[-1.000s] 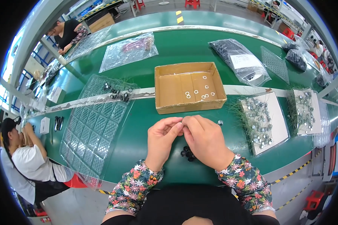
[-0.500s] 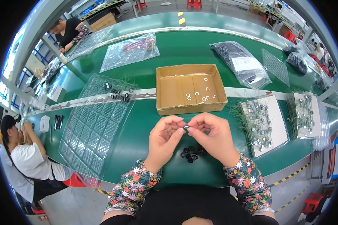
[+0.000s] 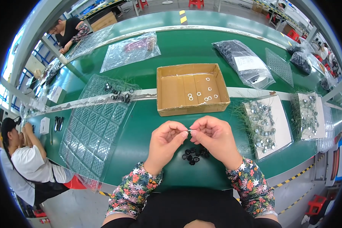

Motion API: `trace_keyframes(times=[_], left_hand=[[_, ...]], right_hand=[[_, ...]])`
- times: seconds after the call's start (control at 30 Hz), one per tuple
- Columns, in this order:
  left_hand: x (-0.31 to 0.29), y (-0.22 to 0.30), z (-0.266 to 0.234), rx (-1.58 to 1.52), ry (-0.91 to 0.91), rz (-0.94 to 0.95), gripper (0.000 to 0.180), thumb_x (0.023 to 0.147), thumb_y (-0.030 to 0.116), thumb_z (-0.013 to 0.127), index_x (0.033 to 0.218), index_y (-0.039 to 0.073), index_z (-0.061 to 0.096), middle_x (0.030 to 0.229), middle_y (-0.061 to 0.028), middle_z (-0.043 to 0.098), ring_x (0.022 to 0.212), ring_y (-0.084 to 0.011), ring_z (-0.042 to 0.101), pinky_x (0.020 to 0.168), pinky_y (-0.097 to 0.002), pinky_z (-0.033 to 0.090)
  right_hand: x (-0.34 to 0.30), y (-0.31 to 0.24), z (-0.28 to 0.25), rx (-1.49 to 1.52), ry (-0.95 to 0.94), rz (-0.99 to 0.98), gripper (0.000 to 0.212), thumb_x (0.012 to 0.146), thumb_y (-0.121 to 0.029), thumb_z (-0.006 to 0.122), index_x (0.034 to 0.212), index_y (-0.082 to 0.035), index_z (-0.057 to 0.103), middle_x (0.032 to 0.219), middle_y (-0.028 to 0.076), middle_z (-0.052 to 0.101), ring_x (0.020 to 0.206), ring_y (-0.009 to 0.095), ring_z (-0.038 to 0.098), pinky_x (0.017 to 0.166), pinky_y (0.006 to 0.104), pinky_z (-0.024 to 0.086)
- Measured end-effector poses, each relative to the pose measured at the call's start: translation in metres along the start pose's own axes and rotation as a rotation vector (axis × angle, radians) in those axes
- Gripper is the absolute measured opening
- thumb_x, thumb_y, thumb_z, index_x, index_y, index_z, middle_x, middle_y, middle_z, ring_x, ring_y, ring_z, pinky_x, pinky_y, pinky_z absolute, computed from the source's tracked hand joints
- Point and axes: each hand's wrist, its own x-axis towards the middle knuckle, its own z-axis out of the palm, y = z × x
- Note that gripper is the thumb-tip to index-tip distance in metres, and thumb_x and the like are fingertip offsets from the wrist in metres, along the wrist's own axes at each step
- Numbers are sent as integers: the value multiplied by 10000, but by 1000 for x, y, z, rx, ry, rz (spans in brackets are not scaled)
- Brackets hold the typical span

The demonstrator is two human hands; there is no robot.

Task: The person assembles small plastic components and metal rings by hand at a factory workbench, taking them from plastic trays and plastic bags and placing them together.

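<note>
I have the small part [image 3: 189, 130] at the centre of my dial, held up over the bench between two sets of fingertips; it shows pale, mostly hidden, too small for me to tell what it is. My left hand [image 3: 164, 141] comes in from 8 o'clock, thumb and fingertips pinched on one side of it. My right hand [image 3: 217, 140] comes in from 4 o'clock, pinching the other side the same way. At 6 o'clock, just below the fingers, I see a loose pile of black caps [image 3: 192, 156] on the green bench [image 3: 131, 150].

Near, at 12 o'clock, is the open box [image 3: 193, 109], with several white rings [image 3: 198, 94] scattered on its floor. The clear tray [image 3: 88, 131] lies at 9 o'clock, with more black pieces [image 3: 119, 94] on it toward 10. At 3 o'clock I have two pale boards [image 3: 281, 131] side by side, bearing silver discs and thin green strands. Further out are a clear bag [image 3: 127, 55] at 11, a dark-filled bag [image 3: 231, 57] at 1, a perforated sheet [image 3: 279, 67] at 2, and a seated co-worker [image 3: 34, 163] in white near 9
</note>
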Motion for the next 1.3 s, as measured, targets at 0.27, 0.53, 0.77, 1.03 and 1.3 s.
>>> trace_keyframes(times=[0.27,0.53,0.77,1.03,1.3], left_hand=[[3,2,1,-71,-12,-97,59,867,25,585,919,10,562,854,-25,587,746,-70,541,617,-200,438],[3,4,-2,-288,-18,-261,47,890,76,566,898,32,550,819,-42,611,719,-91,568,595,-208,437],[2,6,-2,-351,-9,-302,60,885,94,578,899,40,555,803,-39,617,691,-87,562,589,-208,437],[1,9,-2,-319,-26,-327,62,879,95,593,884,42,563,799,-33,619,688,-79,569,573,-198,436],[2,11,-3,-303,-72,-349,62,879,99,593,870,46,561,799,-17,604,685,-74,564,573,-195,434]], right_hand=[[0,5,1,84,20,-38,76,820,-2,624,882,15,583,789,25,621,678,53,599,596,193,509],[-5,2,4,-280,73,-239,106,789,16,636,886,9,595,816,66,634,703,97,628,586,216,514],[-5,0,4,-504,94,-442,158,754,8,662,900,-16,605,765,83,610,640,166,625,552,253,509],[-7,-2,-1,-602,56,-526,174,729,12,678,885,-14,605,748,88,604,630,195,617,550,272,513],[-8,-5,-2,-547,22,-469,166,725,8,694,860,-1,599,751,84,610,642,187,624,569,269,522]])
